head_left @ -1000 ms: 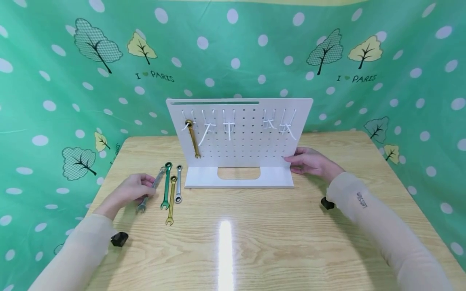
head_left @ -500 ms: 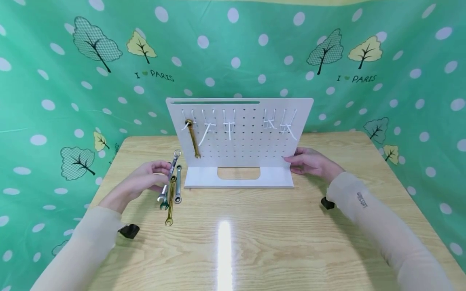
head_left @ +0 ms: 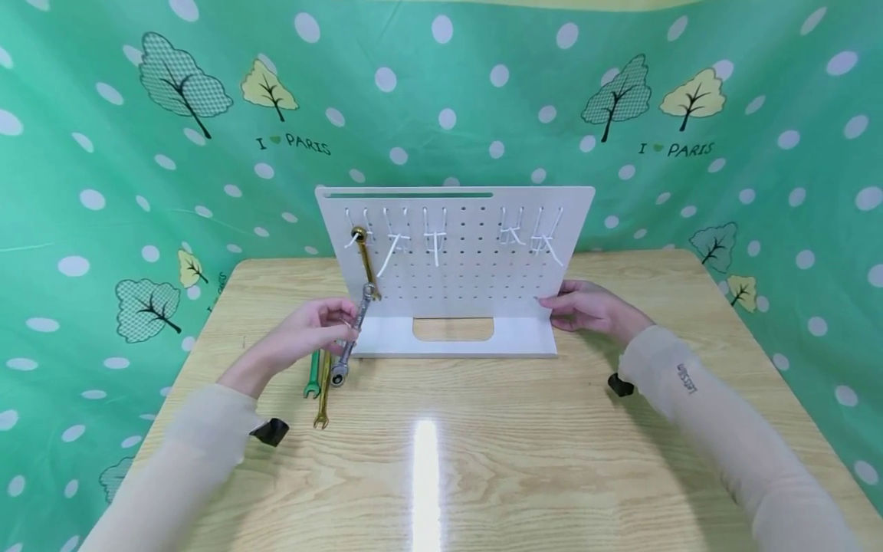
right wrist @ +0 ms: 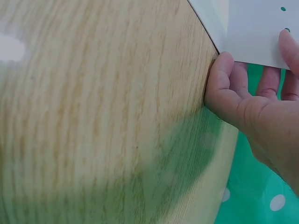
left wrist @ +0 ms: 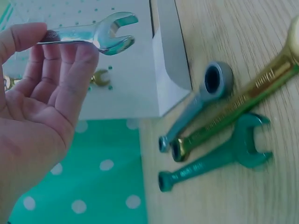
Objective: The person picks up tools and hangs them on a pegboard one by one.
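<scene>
My left hand (head_left: 310, 331) pinches a silver combination wrench (head_left: 362, 308) between thumb and fingers, in front of the pegboard's lower left. In the left wrist view its open jaw end (left wrist: 117, 32) points away from the fingers. A gold wrench (head_left: 366, 261) hangs from the leftmost hook. Below my left hand lie a green wrench (left wrist: 219, 156), a gold wrench (left wrist: 238, 102) and a smaller silver wrench (left wrist: 198, 105), partly hidden in the head view. My right hand (head_left: 586, 308) grips the right edge of the white pegboard (head_left: 469, 284), thumb on its front.
Several white hooks project from the pegboard, including a bare one (head_left: 393, 253) beside the hung wrench and another (head_left: 545, 244) at the right. The board's base (head_left: 524, 337) rests on the wooden table (head_left: 524, 445). A green dotted cloth (head_left: 441, 92) hangs behind.
My left hand has lifted the silver wrench off the table and carried it right, over the other wrenches, to the board's lower left. My right hand has stayed on the board's edge.
</scene>
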{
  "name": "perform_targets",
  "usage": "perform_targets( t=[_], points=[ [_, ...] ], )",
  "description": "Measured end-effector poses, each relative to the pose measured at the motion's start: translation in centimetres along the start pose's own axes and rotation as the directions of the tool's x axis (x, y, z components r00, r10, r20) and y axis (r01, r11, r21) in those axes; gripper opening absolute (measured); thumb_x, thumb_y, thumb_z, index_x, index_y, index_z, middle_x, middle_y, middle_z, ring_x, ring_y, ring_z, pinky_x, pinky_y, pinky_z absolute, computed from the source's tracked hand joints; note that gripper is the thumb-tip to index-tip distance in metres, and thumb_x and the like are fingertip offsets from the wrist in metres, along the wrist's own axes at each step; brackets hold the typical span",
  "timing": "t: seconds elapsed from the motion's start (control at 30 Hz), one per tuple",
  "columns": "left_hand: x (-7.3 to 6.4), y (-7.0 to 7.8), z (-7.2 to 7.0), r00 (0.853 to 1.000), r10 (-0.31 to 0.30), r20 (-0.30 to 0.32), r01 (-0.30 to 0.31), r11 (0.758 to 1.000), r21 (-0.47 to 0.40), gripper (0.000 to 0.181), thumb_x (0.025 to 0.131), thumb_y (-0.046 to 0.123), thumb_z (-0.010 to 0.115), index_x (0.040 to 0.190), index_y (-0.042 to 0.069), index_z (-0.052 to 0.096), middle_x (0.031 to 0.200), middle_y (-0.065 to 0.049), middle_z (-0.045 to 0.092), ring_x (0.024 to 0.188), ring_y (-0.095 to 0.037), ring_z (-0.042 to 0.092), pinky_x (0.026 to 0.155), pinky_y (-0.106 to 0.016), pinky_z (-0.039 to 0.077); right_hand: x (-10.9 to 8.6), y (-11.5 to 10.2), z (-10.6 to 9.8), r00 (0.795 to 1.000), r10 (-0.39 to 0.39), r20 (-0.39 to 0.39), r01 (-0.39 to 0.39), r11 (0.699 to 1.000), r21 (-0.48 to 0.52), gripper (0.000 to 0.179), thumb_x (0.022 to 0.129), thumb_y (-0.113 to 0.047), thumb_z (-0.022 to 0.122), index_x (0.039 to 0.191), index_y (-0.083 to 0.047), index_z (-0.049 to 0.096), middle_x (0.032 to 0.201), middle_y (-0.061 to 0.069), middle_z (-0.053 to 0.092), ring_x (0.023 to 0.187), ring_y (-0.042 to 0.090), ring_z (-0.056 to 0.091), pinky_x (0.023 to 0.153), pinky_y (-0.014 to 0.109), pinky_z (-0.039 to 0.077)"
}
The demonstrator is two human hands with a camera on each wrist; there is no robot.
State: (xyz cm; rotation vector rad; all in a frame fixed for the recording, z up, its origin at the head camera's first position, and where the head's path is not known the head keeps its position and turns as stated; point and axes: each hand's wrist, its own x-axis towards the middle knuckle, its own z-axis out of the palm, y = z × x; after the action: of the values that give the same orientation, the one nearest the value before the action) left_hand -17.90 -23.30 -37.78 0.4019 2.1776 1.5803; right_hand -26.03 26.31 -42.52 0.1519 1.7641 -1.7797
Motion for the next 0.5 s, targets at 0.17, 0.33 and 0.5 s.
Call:
perform_targets(
  t=[0.17, 0.33, 0.5],
  points=[
    [0.0, 1.1, 0.9, 0.998, 0.067, 0.007, -0.067, 0.998, 0.005, 0.022, 0.095, 0.007, 0.067, 0.113, -0.001, 0.057, 0.101, -0.016, 0.064, 0.09, -0.023, 0.065, 0.08, -0.042, 0.061, 0.0, 0.0, 0.0, 1.0, -0.002, 0.001, 0.002, 1.0, -0.003, 0.035, 0.095, -0.009, 0.072, 0.127, -0.014, 0.06, 0.117, -0.001, 0.07, 0.113, 0.026, 0.061, 0.097, 0.041, 0.049],
    [0.0, 2.3, 1.4, 0.994, 0.108, 0.021, -0.108, 0.994, -0.005, 0.023, 0.097, 0.01, 0.067, 0.115, -0.001, 0.056, 0.104, -0.019, 0.063, 0.092, -0.025, 0.064, 0.082, -0.04, 0.061, -0.1, 0.1, 0.1, 1.0, -0.002, -0.015, 0.002, 1.0, 0.0, 0.034, 0.095, -0.008, 0.071, 0.126, -0.014, 0.06, 0.117, -0.001, 0.071, 0.115, 0.028, 0.06, 0.096, 0.042, 0.049],
    [0.2, 2.9, 1.4, 0.988, 0.151, 0.034, -0.15, 0.988, -0.026, 0.021, 0.097, 0.007, 0.066, 0.113, -0.002, 0.056, 0.101, -0.017, 0.062, 0.091, -0.025, 0.064, 0.082, -0.039, 0.061, 0.0, 0.2, 0.1, 1.0, 0.001, -0.026, -0.001, 1.0, 0.006, 0.035, 0.094, -0.008, 0.072, 0.126, -0.015, 0.06, 0.118, 0.0, 0.071, 0.116, 0.028, 0.06, 0.098, 0.043, 0.049]
  ],
)
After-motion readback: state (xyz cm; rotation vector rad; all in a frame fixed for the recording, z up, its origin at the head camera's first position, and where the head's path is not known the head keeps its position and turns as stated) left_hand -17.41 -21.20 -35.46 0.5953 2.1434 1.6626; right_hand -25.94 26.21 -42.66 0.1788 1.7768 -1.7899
